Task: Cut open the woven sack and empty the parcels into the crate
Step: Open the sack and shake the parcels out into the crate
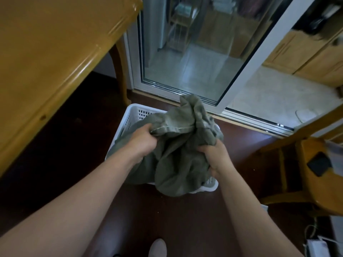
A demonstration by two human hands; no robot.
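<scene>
Grip: left hand (pixel 143 140) and right hand (pixel 215 154) both clench crumpled sack (pixel 178 154); crate (pixel 132 113) interior, parcels hidden beneath.

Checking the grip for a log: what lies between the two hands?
In the head view, only bunched grey-green woven sack lies between the left hand and the right hand; both grip it over the white crate.

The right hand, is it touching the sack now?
Touching. The head view shows the right hand with its fingers closed into a bunched fold of the sack, held over the crate.
</scene>
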